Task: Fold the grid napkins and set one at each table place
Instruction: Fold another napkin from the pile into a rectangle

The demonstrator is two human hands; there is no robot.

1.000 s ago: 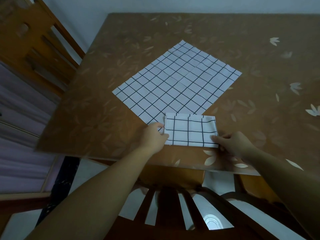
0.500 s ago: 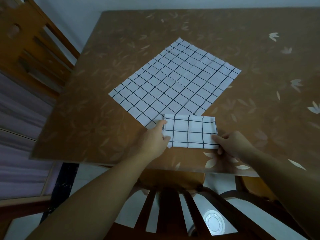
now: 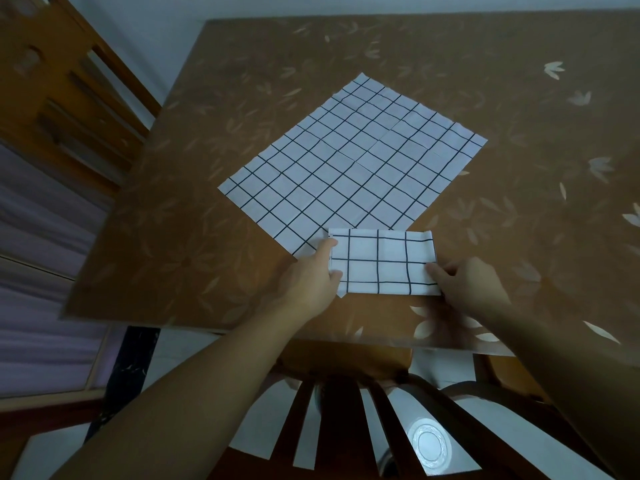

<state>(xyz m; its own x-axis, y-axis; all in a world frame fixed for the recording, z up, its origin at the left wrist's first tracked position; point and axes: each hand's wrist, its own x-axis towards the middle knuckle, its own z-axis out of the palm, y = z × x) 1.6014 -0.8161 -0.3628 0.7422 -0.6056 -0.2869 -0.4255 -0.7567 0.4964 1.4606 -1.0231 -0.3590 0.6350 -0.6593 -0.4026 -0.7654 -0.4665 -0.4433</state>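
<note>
Your left hand (image 3: 309,285) grips the left short edge of the small folded white napkin with black grid lines (image 3: 382,262), thumb lying on top of the cloth near its upper left corner and the fingers curled at the edge beneath; it is pinching that edge. Your right hand (image 3: 467,285) meets the opposite short edge, with fingertips (image 3: 433,270) pressed onto the cloth near its lower right corner; whether anything is tucked under the napkin on that side you cannot tell from here.

The folded napkin lies flat as a rectangle near the table's front edge, directly before you. Its upper left corner overlaps the nearest corner of a large unfolded white grid napkin (image 3: 353,164), which is spread flat and turned diamond-wise toward the middle of the brown table with a pale leaf pattern (image 3: 519,209).

Below the table's edge, between your forearms, the dark slatted back of a wooden chair (image 3: 346,420) shows. A second wooden chair (image 3: 62,74) stands at the table's left side.
</note>
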